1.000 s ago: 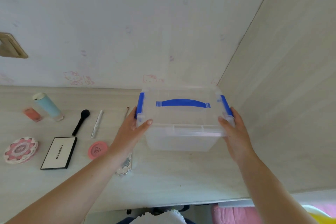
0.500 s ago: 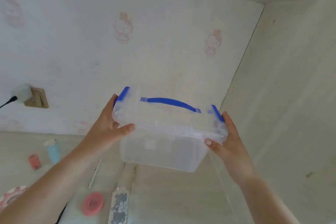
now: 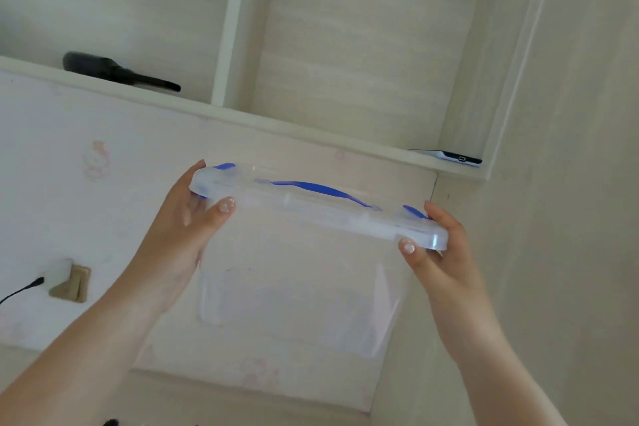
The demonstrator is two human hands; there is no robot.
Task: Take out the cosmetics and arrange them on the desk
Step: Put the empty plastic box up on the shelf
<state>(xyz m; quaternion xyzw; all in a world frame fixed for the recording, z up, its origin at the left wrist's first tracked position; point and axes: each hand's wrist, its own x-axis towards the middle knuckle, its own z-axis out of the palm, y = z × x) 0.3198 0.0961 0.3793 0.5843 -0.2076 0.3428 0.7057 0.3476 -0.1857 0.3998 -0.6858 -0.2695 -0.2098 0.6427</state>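
Above me runs a pale wooden shelf (image 3: 304, 130) with an upright divider (image 3: 235, 21). Left of that divider, a black hairbrush (image 3: 114, 72) lies on the shelf. At the shelf's far right corner rests a dark phone (image 3: 449, 156), its edge overhanging. Well below the shelf, on the wall at left, I see a socket (image 3: 71, 284) with a white plug and a black cable (image 3: 19, 291) trailing off left.

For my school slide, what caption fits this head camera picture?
Two hands, left and right, hold a clear plastic box with blue handle up toward the shelf.
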